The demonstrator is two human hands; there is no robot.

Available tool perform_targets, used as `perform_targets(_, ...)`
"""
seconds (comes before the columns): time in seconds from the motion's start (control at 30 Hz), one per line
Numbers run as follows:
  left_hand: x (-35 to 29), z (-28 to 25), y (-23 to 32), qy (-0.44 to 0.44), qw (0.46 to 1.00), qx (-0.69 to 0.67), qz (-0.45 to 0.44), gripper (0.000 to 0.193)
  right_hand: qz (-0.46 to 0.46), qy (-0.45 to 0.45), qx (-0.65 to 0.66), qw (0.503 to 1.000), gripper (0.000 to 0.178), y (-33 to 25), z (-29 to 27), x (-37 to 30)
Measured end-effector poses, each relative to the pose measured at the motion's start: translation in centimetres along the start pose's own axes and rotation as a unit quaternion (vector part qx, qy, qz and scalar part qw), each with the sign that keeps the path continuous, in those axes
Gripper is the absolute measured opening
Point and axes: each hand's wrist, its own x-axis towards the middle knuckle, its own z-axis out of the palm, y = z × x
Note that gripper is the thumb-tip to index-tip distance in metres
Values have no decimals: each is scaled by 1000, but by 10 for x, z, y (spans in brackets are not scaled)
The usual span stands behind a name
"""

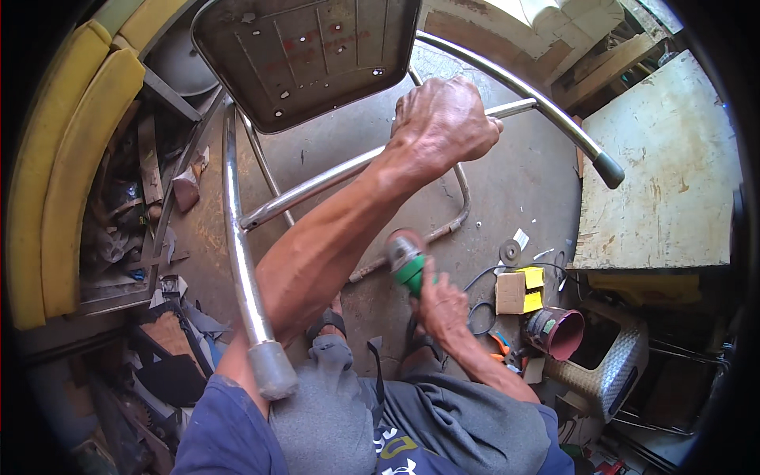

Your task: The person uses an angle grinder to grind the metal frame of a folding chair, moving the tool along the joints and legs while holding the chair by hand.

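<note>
Your left hand [447,119]'s fisted round the crossbar [317,190] of that chair [309,71], right hand [443,307] fingers wrapped on the green grinder [410,273] by the lower bar [441,233], so if the chair slips it could totally kick toward your sandals [327,322].

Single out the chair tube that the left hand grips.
The crossbar, with the left hand closed around it. It bridges the left capped tube and the right capped tube, which neither hand holds.
</note>
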Motion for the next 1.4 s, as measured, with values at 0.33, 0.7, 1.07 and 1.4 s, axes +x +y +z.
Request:
perform_targets(0.33, 3, -1, 5, -24, 999, -39, -7, 32, -24, 19, -6, 1000, 94, -8, 7, 1)
perform_targets(0.7, 3, 5, -2, 15, 998, -59, 8, 53, -105, -75, -14, 992, 92, -32, -18, 52)
perform_targets(1.07, 3, 5, -7, 0, 998, -69, 15, 53, -224, -124, 2, 967, 86, -32, -13, 95)
perform_targets(1.4, 4, 8, -7, -5, 998, -67, 2, 54, -233, -51, -26, 971, 75, -47, -10, 81)
